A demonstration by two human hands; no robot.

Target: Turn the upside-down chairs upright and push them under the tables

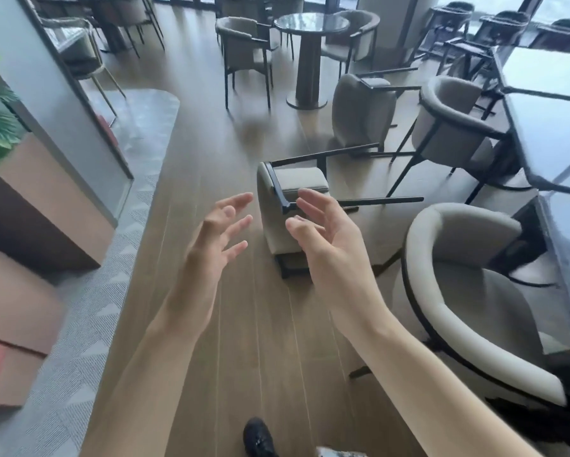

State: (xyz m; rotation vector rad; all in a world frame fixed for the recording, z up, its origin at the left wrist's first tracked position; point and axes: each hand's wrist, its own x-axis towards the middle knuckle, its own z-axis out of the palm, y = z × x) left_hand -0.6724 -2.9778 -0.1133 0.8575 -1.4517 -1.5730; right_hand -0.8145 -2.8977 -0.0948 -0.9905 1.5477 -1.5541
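Note:
A beige chair with black legs (277,206) lies tipped over on the wooden floor just ahead of me, its legs pointing right. Behind it a second tipped chair (362,110) lies the same way. My left hand (217,232) and my right hand (323,232) are both raised in front of the near chair, fingers spread and loosely bent, holding nothing. Neither hand touches the chair. An upright beige chair (468,291) stands at the dark table (567,225) on my right. Another upright chair (452,127) stands farther along that table.
A round table (310,24) with chairs around it stands at the back centre. On the left are a wooden planter box (46,206) with a green plant, a glass partition and grey carpet. Wooden floor stretches between me and the tipped chairs. My black shoe (259,438) shows below.

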